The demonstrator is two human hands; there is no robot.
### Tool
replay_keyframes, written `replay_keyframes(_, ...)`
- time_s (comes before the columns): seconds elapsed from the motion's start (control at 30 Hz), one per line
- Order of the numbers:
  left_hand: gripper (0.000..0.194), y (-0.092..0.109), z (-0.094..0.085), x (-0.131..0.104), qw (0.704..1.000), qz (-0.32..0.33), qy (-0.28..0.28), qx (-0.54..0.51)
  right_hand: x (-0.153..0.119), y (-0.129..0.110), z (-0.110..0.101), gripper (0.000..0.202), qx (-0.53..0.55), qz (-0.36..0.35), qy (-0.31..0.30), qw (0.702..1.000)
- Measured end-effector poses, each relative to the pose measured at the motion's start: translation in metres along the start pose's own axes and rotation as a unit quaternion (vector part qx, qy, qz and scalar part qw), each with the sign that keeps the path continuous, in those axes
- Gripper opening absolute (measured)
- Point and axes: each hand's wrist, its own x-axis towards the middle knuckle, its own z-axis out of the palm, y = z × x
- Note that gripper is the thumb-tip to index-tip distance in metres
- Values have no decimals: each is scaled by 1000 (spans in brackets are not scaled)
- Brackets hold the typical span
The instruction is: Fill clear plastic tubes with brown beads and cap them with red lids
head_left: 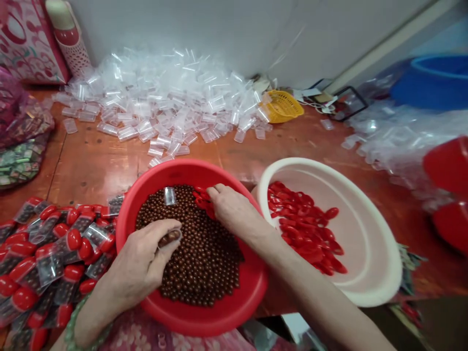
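Note:
Brown round balls (197,263) fill much of a red basin (226,317). Over its left part, my left hand (146,258) is closed around a small clear container (170,238) with brown balls inside. My right hand (228,207) is above the basin's upper right, its fingers closed on red caps (204,201); how many is hard to tell. One clear container (169,196) lies on the balls between and beyond my hands. To the right, a white basin (358,234) holds a heap of red caps (307,229).
Filled containers with red caps (73,243) are piled at left. Clear containers (164,102) are heaped along the wall beside a yellow basket (283,106). More clear pieces (405,141), a blue tub (435,83) and red tubs (448,165) are at right. A bottle (68,36) stands back left.

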Motion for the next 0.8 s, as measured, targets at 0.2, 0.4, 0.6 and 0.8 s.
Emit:
replay_keyframes(0.2,22,0,1,8,999,-8,-23,-29,11,1,13,31,-125,18,-88,988)
replay_keyframes(0.4,26,-9,5,12,987,-37,-23,-153,10,2,19,28,-145,5,-92,985)
replay_keyframes(0.6,48,-11,8,9,959,-97,12,-265,11,4,21,27,-179,-33,-98,979)
replay_keyframes(0.8,33,-10,4,7,953,-78,3,-293,5,6,20,25,-163,-26,-74,983)
